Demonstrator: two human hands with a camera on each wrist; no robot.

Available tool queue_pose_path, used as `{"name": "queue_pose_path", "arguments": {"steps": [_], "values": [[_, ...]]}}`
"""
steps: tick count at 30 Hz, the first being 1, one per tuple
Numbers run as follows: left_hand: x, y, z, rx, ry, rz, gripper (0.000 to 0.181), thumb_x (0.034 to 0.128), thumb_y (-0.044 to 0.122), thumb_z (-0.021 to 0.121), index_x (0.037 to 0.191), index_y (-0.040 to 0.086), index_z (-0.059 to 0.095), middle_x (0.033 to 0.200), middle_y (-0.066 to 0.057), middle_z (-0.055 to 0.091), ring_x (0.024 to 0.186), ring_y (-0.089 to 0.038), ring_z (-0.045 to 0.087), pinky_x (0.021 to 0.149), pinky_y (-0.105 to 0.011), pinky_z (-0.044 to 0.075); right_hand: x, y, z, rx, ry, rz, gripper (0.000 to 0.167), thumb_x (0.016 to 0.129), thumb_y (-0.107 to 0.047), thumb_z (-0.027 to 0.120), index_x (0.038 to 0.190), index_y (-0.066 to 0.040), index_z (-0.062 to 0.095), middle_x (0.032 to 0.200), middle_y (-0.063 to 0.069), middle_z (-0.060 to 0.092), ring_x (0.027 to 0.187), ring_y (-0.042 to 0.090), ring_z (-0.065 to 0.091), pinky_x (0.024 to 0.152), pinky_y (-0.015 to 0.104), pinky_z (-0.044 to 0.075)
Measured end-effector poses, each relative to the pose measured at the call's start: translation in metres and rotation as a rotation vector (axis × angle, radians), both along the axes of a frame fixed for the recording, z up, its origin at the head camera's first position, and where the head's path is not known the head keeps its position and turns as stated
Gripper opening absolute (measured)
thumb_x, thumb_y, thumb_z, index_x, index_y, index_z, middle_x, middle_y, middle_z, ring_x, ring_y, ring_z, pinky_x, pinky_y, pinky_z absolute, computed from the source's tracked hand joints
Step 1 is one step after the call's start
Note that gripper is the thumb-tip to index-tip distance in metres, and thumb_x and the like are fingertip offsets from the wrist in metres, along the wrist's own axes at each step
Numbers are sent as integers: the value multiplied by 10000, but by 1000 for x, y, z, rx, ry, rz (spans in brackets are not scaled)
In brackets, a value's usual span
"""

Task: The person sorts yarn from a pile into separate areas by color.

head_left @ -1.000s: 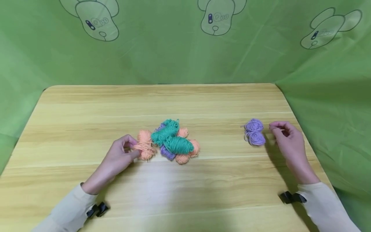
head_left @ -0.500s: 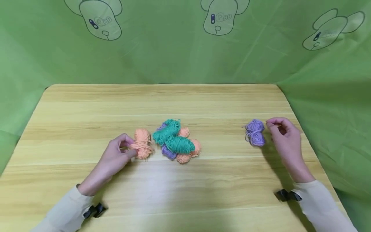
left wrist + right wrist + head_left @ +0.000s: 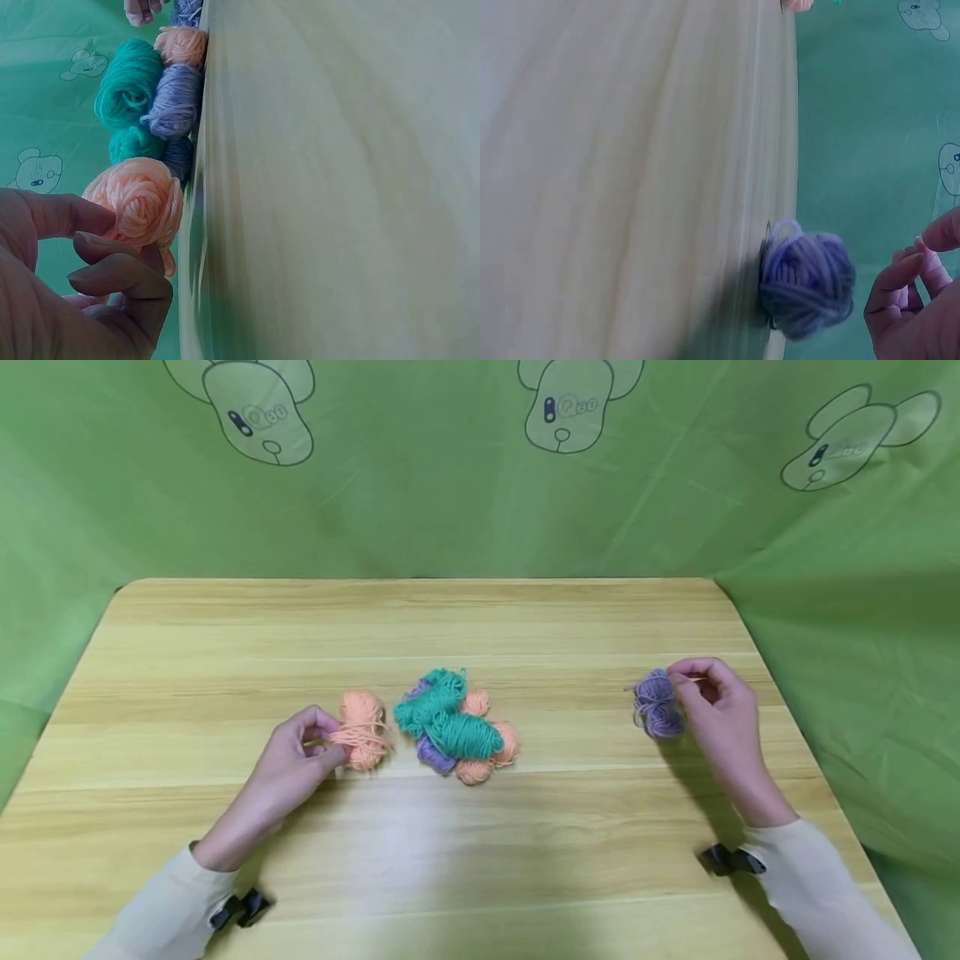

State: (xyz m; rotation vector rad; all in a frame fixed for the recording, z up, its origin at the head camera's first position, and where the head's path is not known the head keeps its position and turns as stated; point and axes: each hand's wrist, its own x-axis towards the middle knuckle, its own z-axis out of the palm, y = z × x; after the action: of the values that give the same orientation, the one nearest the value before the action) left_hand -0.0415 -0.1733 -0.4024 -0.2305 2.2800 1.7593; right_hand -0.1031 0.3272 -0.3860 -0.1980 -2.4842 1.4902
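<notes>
In the head view my left hand pinches a peach yarn skein at its wrapped middle, left of a pile. The left wrist view shows the thumb and fingers at the end of that peach skein. My right hand is at the right, its fingertips overlapping the edge of a purple yarn skein. From the right wrist, the right hand appears apart from the purple skein, with curled fingers, thumb and fingertip close together and nothing visible between them.
Mid-table is a pile of yarn: teal skeins lie over purple yarn and peach yarn. The wooden table is bordered by a green cloth at the back and sides.
My left hand has drawn the peach skein left, away from the pile, leaving a gap. My right hand has moved left until its fingertips overlap the purple skein, which has stayed in place.
</notes>
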Motion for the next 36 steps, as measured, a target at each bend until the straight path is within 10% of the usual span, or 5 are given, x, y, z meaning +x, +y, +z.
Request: {"name": "queue_pose_path", "arguments": {"steps": [36], "values": [[7,-17,2,57,0,61,260,953,-60,689,1182,-44,565,1122,-127,668,786,-147,647,631,-247,531,-18,-81,-4,-33,-58,389,272,1027,-153,777,1247,-13,697,1053,133,683,839,202,610,631,214,500]]}}
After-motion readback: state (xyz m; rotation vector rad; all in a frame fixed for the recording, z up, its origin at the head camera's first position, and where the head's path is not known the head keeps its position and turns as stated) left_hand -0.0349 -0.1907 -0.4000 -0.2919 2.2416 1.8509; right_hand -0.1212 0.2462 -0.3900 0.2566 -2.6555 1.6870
